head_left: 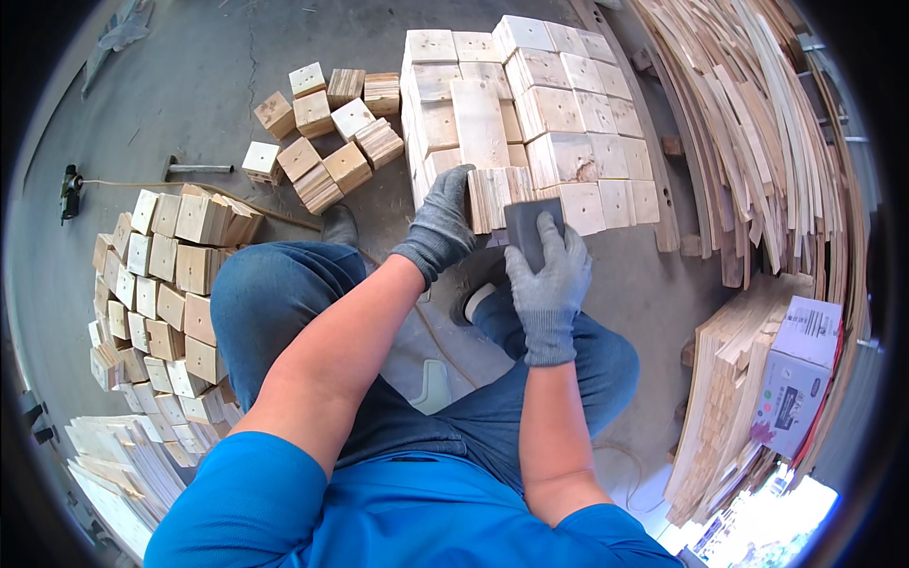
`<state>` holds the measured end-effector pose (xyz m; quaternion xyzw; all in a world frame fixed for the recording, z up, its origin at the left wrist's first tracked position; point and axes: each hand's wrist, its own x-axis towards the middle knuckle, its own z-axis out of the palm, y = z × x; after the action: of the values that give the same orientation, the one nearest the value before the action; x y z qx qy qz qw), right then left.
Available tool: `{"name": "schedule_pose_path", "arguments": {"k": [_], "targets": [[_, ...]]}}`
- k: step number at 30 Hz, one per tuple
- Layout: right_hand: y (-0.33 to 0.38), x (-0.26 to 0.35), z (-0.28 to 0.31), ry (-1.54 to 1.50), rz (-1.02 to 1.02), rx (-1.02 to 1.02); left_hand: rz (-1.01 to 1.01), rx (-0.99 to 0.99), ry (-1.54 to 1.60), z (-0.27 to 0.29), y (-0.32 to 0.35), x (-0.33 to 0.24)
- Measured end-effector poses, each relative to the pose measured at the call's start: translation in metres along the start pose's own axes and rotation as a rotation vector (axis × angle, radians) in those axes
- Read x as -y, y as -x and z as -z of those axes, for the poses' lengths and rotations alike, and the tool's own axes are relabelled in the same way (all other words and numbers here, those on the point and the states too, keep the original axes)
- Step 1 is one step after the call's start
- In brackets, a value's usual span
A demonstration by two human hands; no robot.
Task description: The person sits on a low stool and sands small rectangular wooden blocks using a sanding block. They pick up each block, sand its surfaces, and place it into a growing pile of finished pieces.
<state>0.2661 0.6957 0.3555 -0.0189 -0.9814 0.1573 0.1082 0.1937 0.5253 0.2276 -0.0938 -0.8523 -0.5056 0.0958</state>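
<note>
Both my hands wear grey knit gloves. My left hand [445, 222] is closed against the left side of a layered wooden block [500, 194], whose striped, stacked end faces me. A long pale face [481, 123] stretches away just behind that end. In my right hand [552, 270] is a dark grey sanding block [524, 230], a flat rectangular pad. It lies against the right edge of the block's end, with my fingers over its face. My left thumb and the underside of the wooden block are hidden.
Stacked wooden blocks [568, 114] rise directly beyond my hands. Loose blocks [312, 114] lie on the floor to the far left, and a large pile [170, 293] stands at left. A hammer [199, 168] and a power tool [71, 194] lie there too. Long wood strips [729, 123] and a carton [798, 379] are at right.
</note>
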Motion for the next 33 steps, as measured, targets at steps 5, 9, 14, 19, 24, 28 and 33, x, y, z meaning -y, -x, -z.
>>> {"name": "schedule_pose_path", "arguments": {"k": [5,9,14,19,24,28,33], "targets": [[-0.097,0.010,-0.023,0.021,0.025,0.020,0.099,0.026,0.257,-0.012,0.000,0.020],[-0.145,-0.005,-0.031,-0.033,-0.013,0.063,0.044,0.047,0.193,-0.002,-0.005,-0.010],[-0.097,0.008,-0.021,-0.098,0.057,0.033,0.088,0.019,0.229,-0.005,-0.001,0.020],[0.003,0.006,-0.004,-0.025,0.093,-0.007,0.001,-0.007,0.070,0.002,0.000,0.005],[0.016,-0.002,-0.012,-0.031,0.140,-0.081,0.025,-0.008,0.035,0.002,-0.002,-0.001],[-0.044,0.009,-0.018,0.034,0.094,-0.014,0.026,-0.036,0.038,-0.002,-0.002,0.007],[-0.132,0.020,-0.024,0.065,0.021,0.039,0.010,-0.006,0.165,-0.009,-0.005,0.011]]}}
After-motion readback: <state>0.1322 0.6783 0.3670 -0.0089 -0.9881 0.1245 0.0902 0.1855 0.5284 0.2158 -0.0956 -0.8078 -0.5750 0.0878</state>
